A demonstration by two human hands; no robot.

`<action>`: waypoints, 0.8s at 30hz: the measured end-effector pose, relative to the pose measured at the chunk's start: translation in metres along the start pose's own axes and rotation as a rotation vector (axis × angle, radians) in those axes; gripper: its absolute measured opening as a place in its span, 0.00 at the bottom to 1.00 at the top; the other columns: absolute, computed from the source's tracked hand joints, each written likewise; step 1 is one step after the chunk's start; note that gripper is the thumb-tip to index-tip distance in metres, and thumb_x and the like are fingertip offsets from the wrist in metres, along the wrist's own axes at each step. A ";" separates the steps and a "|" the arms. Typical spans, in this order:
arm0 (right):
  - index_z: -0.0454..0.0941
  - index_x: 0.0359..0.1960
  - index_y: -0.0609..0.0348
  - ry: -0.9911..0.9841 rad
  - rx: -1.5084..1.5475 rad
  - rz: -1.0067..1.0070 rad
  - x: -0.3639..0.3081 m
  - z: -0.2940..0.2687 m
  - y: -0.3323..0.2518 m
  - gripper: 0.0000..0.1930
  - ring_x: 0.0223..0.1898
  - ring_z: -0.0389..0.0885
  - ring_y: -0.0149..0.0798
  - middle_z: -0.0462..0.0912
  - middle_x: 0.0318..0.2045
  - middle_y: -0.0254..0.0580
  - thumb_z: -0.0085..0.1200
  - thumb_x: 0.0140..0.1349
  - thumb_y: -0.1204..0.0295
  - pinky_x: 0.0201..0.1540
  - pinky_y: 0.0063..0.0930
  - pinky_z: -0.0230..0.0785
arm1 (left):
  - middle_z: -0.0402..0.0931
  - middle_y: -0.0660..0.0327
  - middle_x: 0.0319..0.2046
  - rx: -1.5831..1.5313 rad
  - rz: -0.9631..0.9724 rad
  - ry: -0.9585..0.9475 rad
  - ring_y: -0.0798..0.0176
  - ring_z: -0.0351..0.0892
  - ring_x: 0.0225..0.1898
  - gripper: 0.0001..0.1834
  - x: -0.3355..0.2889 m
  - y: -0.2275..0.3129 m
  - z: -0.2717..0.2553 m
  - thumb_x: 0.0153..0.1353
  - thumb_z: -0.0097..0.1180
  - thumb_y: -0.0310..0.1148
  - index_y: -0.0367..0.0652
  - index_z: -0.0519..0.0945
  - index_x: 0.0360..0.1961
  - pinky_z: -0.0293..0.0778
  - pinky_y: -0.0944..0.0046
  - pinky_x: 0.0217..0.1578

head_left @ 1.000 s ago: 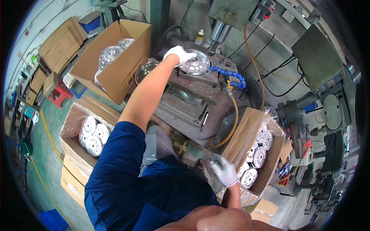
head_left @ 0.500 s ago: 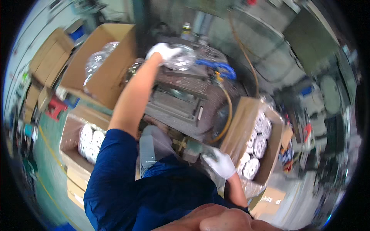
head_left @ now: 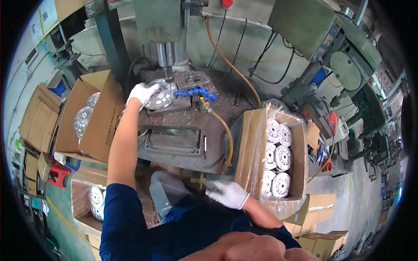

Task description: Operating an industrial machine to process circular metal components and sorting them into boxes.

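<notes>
My left hand (head_left: 143, 94), in a white glove, grips the left rim of a shiny round metal disc (head_left: 162, 101). The disc lies on a fixture block (head_left: 172, 106) on the drill press table, beneath the press's spindle (head_left: 166, 56). A blue jointed coolant hose (head_left: 191, 92) reaches over the disc's right side. Low in front of my body, my right hand (head_left: 230, 195), also gloved, holds nothing that I can see. Its fingers stretch out leftward, with dark, slightly blurred tips.
A cardboard box (head_left: 98, 124) with shiny discs stands left of the press. Another box (head_left: 250, 152), lined with plastic, holds several pale discs at right. A lower box (head_left: 80, 198) with discs sits at left. Metal chips cover the press table (head_left: 211, 130); a yellowish hose (head_left: 230, 141) crosses its right side.
My view has shifted, bringing the spindle into sight. My left hand has stayed by the disc and now holds its left rim. My right hand has moved left, away from the right box.
</notes>
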State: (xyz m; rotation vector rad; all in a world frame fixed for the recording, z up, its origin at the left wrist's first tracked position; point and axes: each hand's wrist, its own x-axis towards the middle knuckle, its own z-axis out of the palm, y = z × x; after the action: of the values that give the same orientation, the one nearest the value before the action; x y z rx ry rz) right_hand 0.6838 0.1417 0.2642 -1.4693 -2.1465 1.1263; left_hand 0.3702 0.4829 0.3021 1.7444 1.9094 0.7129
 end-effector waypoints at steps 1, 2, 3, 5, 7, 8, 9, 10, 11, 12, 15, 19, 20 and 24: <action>0.73 0.57 0.52 -0.007 -0.002 0.012 0.000 -0.004 -0.005 0.25 0.45 0.80 0.57 0.80 0.47 0.57 0.49 0.65 0.51 0.48 0.43 0.73 | 0.80 0.41 0.44 -0.015 -0.006 -0.008 0.47 0.79 0.49 0.39 0.000 0.000 0.000 0.50 0.61 0.59 0.28 0.79 0.46 0.72 0.57 0.50; 0.73 0.56 0.54 0.014 0.004 -0.009 -0.001 -0.003 -0.008 0.24 0.44 0.80 0.57 0.80 0.47 0.57 0.49 0.65 0.52 0.47 0.43 0.73 | 0.79 0.42 0.46 -0.044 -0.015 -0.016 0.47 0.79 0.50 0.39 -0.002 -0.002 -0.001 0.51 0.61 0.59 0.28 0.79 0.48 0.72 0.57 0.50; 0.73 0.56 0.54 0.012 0.008 -0.006 -0.002 0.000 -0.006 0.24 0.44 0.80 0.57 0.80 0.47 0.57 0.49 0.65 0.52 0.47 0.43 0.73 | 0.79 0.42 0.46 -0.041 -0.018 -0.020 0.47 0.79 0.50 0.39 -0.002 0.000 -0.002 0.51 0.61 0.59 0.28 0.79 0.48 0.72 0.57 0.50; 0.75 0.54 0.51 0.125 -0.077 -0.111 -0.001 0.009 0.002 0.21 0.38 0.83 0.53 0.84 0.37 0.49 0.54 0.63 0.56 0.40 0.41 0.76 | 0.79 0.42 0.47 -0.007 -0.021 -0.028 0.48 0.79 0.50 0.40 -0.007 0.004 -0.006 0.51 0.61 0.59 0.29 0.78 0.50 0.72 0.57 0.50; 0.75 0.54 0.52 0.144 -0.056 -0.107 -0.005 0.008 0.004 0.21 0.39 0.83 0.52 0.84 0.37 0.50 0.55 0.63 0.56 0.41 0.40 0.76 | 0.79 0.42 0.47 -0.018 -0.011 -0.050 0.48 0.79 0.51 0.40 -0.006 0.010 -0.007 0.52 0.60 0.58 0.29 0.77 0.50 0.72 0.57 0.50; 0.75 0.53 0.52 0.131 -0.024 -0.085 -0.006 0.006 0.003 0.21 0.39 0.83 0.52 0.83 0.38 0.50 0.55 0.63 0.56 0.42 0.40 0.76 | 0.79 0.42 0.47 -0.008 -0.014 -0.046 0.49 0.79 0.50 0.39 -0.003 0.008 -0.006 0.52 0.60 0.58 0.29 0.78 0.50 0.72 0.58 0.50; 0.75 0.53 0.53 0.110 -0.007 -0.071 -0.006 0.003 0.002 0.21 0.39 0.83 0.52 0.83 0.39 0.50 0.55 0.63 0.56 0.42 0.39 0.76 | 0.79 0.42 0.47 -0.011 -0.024 -0.030 0.49 0.79 0.50 0.39 -0.003 0.005 -0.007 0.52 0.60 0.58 0.29 0.78 0.49 0.72 0.58 0.50; 0.75 0.53 0.53 0.107 -0.014 -0.076 -0.008 -0.001 -0.002 0.21 0.39 0.83 0.52 0.83 0.39 0.50 0.55 0.63 0.56 0.42 0.39 0.76 | 0.79 0.42 0.47 -0.016 -0.026 -0.023 0.49 0.79 0.50 0.39 -0.004 0.003 -0.007 0.52 0.60 0.58 0.29 0.78 0.49 0.72 0.58 0.50; 0.75 0.53 0.54 0.074 0.005 -0.037 -0.011 -0.007 -0.010 0.22 0.42 0.82 0.54 0.82 0.42 0.53 0.53 0.64 0.54 0.45 0.41 0.74 | 0.79 0.42 0.46 -0.024 -0.010 -0.037 0.49 0.80 0.50 0.38 -0.005 0.001 -0.008 0.52 0.60 0.58 0.29 0.79 0.48 0.72 0.57 0.50; 0.75 0.54 0.55 0.040 0.028 -0.001 -0.013 -0.011 -0.012 0.23 0.45 0.80 0.56 0.80 0.45 0.57 0.50 0.65 0.52 0.48 0.43 0.73 | 0.80 0.42 0.45 -0.027 0.003 -0.049 0.49 0.80 0.49 0.38 -0.006 0.000 -0.009 0.51 0.60 0.57 0.29 0.79 0.47 0.72 0.57 0.50; 0.76 0.53 0.55 0.141 -0.100 -0.036 -0.018 -0.005 -0.007 0.23 0.45 0.80 0.56 0.81 0.44 0.56 0.52 0.64 0.52 0.47 0.43 0.73 | 0.80 0.41 0.42 0.080 0.056 -0.112 0.47 0.81 0.47 0.39 -0.002 0.005 -0.010 0.51 0.57 0.62 0.31 0.82 0.43 0.73 0.56 0.48; 0.76 0.52 0.58 0.149 -0.145 -0.010 -0.025 -0.005 -0.004 0.24 0.44 0.80 0.58 0.81 0.43 0.58 0.54 0.62 0.52 0.46 0.42 0.74 | 0.78 0.39 0.45 0.148 0.024 -0.100 0.44 0.79 0.50 0.43 -0.008 0.018 -0.014 0.51 0.53 0.67 0.31 0.81 0.45 0.73 0.56 0.50; 0.76 0.52 0.58 0.130 -0.152 -0.025 -0.027 -0.005 -0.006 0.24 0.44 0.80 0.58 0.81 0.43 0.58 0.54 0.62 0.52 0.46 0.42 0.74 | 0.77 0.39 0.48 0.118 -0.015 -0.130 0.44 0.77 0.53 0.45 -0.002 0.008 -0.012 0.51 0.52 0.68 0.30 0.79 0.47 0.71 0.56 0.53; 0.75 0.52 0.58 0.158 -0.148 0.016 -0.031 -0.007 -0.006 0.24 0.44 0.80 0.58 0.81 0.42 0.58 0.54 0.62 0.53 0.46 0.43 0.74 | 0.76 0.41 0.51 0.012 -0.032 0.120 0.44 0.74 0.56 0.44 -0.014 0.009 -0.004 0.56 0.48 0.67 0.30 0.77 0.51 0.68 0.55 0.56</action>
State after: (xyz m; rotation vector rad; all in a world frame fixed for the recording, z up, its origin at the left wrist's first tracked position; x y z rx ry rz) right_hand 0.6979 0.1165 0.2785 -1.5844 -2.1494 0.8410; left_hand 0.3757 0.4697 0.3114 1.7092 2.0199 0.8124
